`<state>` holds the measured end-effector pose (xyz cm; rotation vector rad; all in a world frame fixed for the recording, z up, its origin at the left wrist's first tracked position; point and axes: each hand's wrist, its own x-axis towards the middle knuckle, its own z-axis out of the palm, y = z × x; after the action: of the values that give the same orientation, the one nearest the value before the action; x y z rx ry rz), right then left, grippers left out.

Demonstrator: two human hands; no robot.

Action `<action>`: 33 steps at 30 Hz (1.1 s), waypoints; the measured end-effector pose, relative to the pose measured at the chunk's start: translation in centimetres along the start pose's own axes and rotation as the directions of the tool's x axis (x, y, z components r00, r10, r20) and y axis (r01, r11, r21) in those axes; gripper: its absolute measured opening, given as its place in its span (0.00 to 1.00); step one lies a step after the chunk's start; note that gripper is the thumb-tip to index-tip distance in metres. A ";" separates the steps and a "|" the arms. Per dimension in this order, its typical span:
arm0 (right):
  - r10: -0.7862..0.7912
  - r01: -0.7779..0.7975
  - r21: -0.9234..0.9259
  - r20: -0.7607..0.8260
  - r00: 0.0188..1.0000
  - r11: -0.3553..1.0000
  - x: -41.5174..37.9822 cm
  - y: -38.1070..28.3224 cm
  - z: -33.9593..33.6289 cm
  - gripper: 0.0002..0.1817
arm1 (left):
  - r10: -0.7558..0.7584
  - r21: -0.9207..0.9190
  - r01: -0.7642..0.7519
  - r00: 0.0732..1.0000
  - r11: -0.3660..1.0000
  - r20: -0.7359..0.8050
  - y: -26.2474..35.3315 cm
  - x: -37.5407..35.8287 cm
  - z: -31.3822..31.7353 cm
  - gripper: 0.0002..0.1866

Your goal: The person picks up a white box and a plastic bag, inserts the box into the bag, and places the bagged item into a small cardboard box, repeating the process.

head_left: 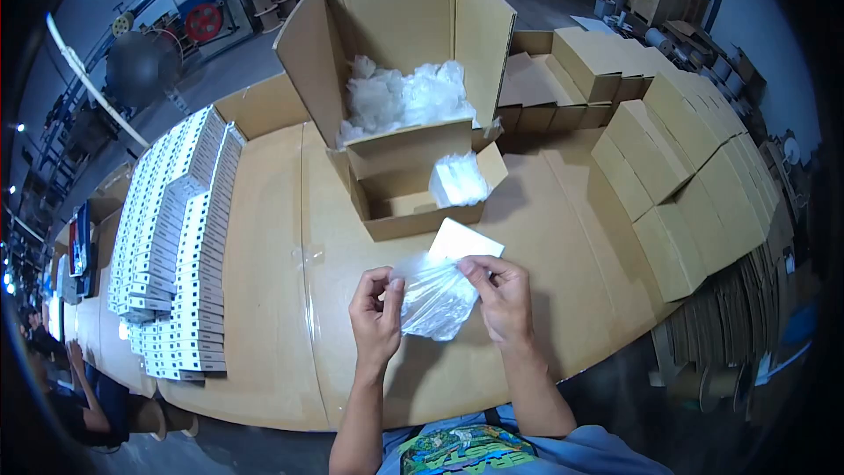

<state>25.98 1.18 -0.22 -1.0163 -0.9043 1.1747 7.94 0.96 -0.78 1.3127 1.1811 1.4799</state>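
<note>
Two clamped grips, your left hand (376,312) and right hand (505,301), pinch a clear bag (435,312). A white box (468,240) lies just beyond it, near the open carton (422,225).

From head height, we look forward and down across the cardboard-covered table (264,299), left hand (377,317) and right hand (503,303) close below.

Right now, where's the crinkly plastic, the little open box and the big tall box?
Crinkly plastic (432,308): head view, its wrinkled lower middle.
Little open box (424,224): head view, its front wall.
Big tall box (391,22): head view, its inside back wall.
</note>
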 end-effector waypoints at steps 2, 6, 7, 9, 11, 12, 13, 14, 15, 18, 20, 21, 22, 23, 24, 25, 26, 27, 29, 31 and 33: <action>0.036 -0.031 0.129 -0.036 0.999 0.991 -1.0 0.4 -0.1 0.08 | -0.099 -0.090 0.100 0.995 0.991 0.011 -1.1 -1.5 -1.1 0.05; 0.040 -0.037 0.104 -0.028 0.999 0.994 -1.8 0.5 -0.4 0.12 | -0.090 -0.060 0.087 0.995 0.994 -0.049 -0.9 -3.1 -1.5 0.05; 0.033 -0.034 0.123 0.006 0.999 0.992 -2.2 0.8 -0.2 0.13 | -0.096 -0.051 0.092 0.993 0.994 -0.068 -1.1 -3.2 -1.6 0.06; 0.014 -0.025 0.158 0.072 0.997 0.987 -3.6 1.8 -0.2 0.14 | -0.088 -0.056 0.082 0.990 0.995 -0.107 -1.6 -3.3 -1.9 0.07; -0.008 0.020 -0.105 0.115 0.993 0.994 -4.9 3.3 -0.2 0.13 | -0.062 -0.082 0.051 0.988 0.995 -0.143 -1.9 -3.3 -1.7 0.08; 0.008 0.018 -0.208 0.124 0.992 0.978 -5.4 3.8 0.0 0.13 | -0.045 -0.027 0.042 0.989 0.999 -0.144 -1.7 -3.2 -1.6 0.10; 0.025 0.017 -0.310 0.132 0.991 0.951 -5.8 4.1 0.3 0.13 | -0.069 -0.031 0.066 0.987 0.997 -0.145 -1.9 -3.3 -1.6 0.10; 0.009 0.023 -0.297 0.106 0.994 0.955 -6.1 4.3 0.8 0.14 | -0.093 -0.034 0.089 0.985 0.995 -0.149 -2.2 -3.3 -1.8 0.10; -0.022 0.055 -0.360 0.095 0.995 0.931 -6.1 4.1 0.7 0.13 | -0.114 -0.036 0.110 0.981 0.993 -0.156 -2.7 -3.2 -2.0 0.10; -0.084 0.112 -0.562 0.076 0.994 0.820 -6.2 2.8 1.1 0.11 | -0.110 -0.014 0.109 0.970 0.994 -0.218 -2.9 -2.5 -3.0 0.09; -0.115 0.135 -0.603 0.072 0.991 0.786 -6.3 1.7 1.6 0.10 | -0.017 0.119 0.055 0.954 0.991 -0.299 -3.2 -2.3 -3.3 0.07; -0.134 0.148 -0.623 0.070 0.989 0.768 -6.2 1.4 1.6 0.10 | 0.190 0.301 -0.100 0.940 0.948 -0.284 -2.6 -2.2 -3.2 0.08; -0.108 0.123 -0.632 0.063 0.992 0.765 -6.2 1.2 1.6 0.10 | 0.384 0.472 -0.243 0.894 0.848 -0.229 -1.3 -2.4 -3.2 0.11; -0.079 0.096 -0.640 0.055 0.995 0.762 -6.2 1.2 1.5 0.10 | 0.554 0.619 -0.364 0.821 0.696 -0.139 0.1 -2.7 -3.3 0.14; -0.048 0.070 -0.647 0.051 0.998 0.759 -6.3 1.2 1.5 0.09 | 0.576 0.629 -0.430 0.816 0.648 -0.035 1.3 -2.8 -2.8 0.22; -0.063 0.087 -0.639 0.060 0.996 0.764 -6.3 1.4 1.5 0.09 | 0.556 0.653 -0.453 0.829 0.606 0.058 2.3 -2.8 -2.4 0.22; -0.079 0.104 -0.632 0.068 0.995 0.768 -6.3 1.6 1.5 0.09 | 0.529 0.673 -0.478 0.835 0.564 0.150 3.3 -2.7 -1.9 0.22; -0.094 0.121 -0.625 0.076 0.993 0.772 -6.4 1.8 1.5 0.10 | 0.493 0.687 -0.504 0.837 0.523 0.239 3.7 -2.5 -1.4 0.21; -0.072 0.115 -0.632 0.093 0.993 0.767 -6.6 1.4 1.5 0.10 | 0.448 0.658 -0.516 0.846 0.549 0.290 2.9 -2.1 -1.1 0.14; -0.074 0.136 -0.646 0.123 0.990 0.751 -6.5 1.2 1.2 0.11 | 0.387 0.610 -0.534 0.845 0.586 0.368 2.2 -1.6 -1.4 0.11; -0.083 0.183 -0.664 0.180 0.980 0.725 -6.5 1.1 0.4 0.12 | 0.295 0.592 -0.440 0.897 0.675 0.330 2.1 -1.3 -1.5 0.05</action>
<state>24.20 -5.09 -1.40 -1.4319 -1.5629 0.7905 6.65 -0.94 0.96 2.2548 1.4129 1.1642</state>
